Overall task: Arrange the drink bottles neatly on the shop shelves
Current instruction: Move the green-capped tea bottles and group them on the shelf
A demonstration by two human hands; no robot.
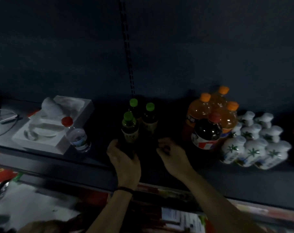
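Note:
Three dark bottles with green caps stand together on the dark shelf (210,179). My left hand (124,158) grips the base of the nearest green-capped bottle (128,128). The other two green-capped bottles (149,118) stand just behind it. My right hand (171,153) hovers to the right of them, fingers curled, holding nothing that I can see. Further right stand three orange drink bottles (198,111) and a dark cola bottle with a red cap (206,132).
A cluster of several white ceramic bottles with green palm prints (254,143) fills the right of the shelf. At the left lie a white foam tray (47,130) and a clear water bottle with a red cap (77,137). Lower shelves with packaged goods show below.

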